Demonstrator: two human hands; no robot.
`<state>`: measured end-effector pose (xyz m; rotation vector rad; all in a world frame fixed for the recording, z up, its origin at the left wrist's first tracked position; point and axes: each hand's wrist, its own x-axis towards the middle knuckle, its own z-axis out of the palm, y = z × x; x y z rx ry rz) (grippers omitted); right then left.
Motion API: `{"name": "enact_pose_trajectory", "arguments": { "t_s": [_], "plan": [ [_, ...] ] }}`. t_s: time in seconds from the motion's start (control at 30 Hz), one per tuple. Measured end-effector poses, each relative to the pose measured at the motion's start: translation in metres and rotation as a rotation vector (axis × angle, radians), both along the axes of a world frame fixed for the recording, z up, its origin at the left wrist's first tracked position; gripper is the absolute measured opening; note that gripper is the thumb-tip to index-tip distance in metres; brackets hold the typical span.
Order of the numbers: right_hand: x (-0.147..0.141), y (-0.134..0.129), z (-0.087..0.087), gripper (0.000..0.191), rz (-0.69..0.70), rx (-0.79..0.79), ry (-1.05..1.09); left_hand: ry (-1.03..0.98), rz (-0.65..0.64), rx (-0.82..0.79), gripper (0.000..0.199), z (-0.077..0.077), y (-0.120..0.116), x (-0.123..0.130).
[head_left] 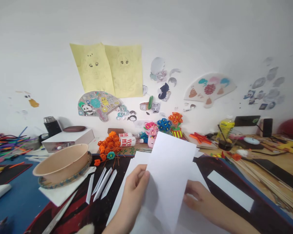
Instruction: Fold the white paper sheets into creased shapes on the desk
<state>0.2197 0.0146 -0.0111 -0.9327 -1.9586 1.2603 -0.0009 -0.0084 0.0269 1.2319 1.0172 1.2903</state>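
A white sheet of paper [172, 175] stands tilted up between my hands. My left hand [136, 182] pinches its left edge, thumb in front. At the lower right edge, my right hand [197, 198] has its fingers curled behind the sheet, with the fingertips partly hidden. Beneath both hands lie more white sheets [122, 195] on a dark mat. Left of them are several folded white paper strips [104, 185]. A flat white paper strip [230, 190] rests to the right of my right hand.
A beige round bowl [62, 162] and scissors [60, 214] are at left. Behind stand orange pipe-cleaner flowers [109, 143], a bottle [128, 139] and small flower pots [177, 131]. Thin wooden sticks [266, 185] and a dark phone-like slab [280, 175] lie at right.
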Motion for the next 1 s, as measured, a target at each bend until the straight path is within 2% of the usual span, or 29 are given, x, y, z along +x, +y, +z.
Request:
{"name": "enact_pose_trajectory", "arguments": {
  "t_s": [0.1, 0.2, 0.3, 0.4, 0.5, 0.6, 0.7, 1.0],
  "plan": [
    [0.004, -0.001, 0.002, 0.062, -0.016, -0.092, 0.104, -0.073, -0.01, -0.103, 0.03, -0.011, 0.0, 0.01],
    [0.008, 0.0, 0.005, 0.068, -0.07, -0.095, 0.202, -0.113, 0.039, -0.14, 0.03, -0.021, 0.0, 0.016],
    [0.007, 0.002, 0.007, 0.056, -0.12, -0.113, 0.229, -0.121, 0.054, -0.125, 0.029, -0.026, 0.001, 0.017],
    [0.004, 0.003, 0.009, 0.041, -0.179, -0.183, 0.216, -0.106, 0.007, -0.113, 0.028, -0.031, 0.002, 0.017],
    [0.005, 0.006, 0.01, 0.04, -0.237, -0.181, 0.221, -0.067, -0.054, -0.115, 0.027, -0.039, 0.006, 0.017],
    [0.009, 0.009, 0.008, 0.043, -0.369, -0.13, 0.188, 0.036, -0.088, -0.119, 0.025, -0.046, 0.009, 0.016],
    [0.012, 0.011, 0.006, 0.05, -0.459, -0.055, 0.145, 0.118, -0.084, -0.112, 0.023, -0.048, 0.011, 0.014],
    [0.011, 0.008, 0.005, 0.046, -0.463, 0.031, 0.134, 0.187, -0.033, -0.102, 0.022, -0.043, 0.012, 0.012]
  ]
}}
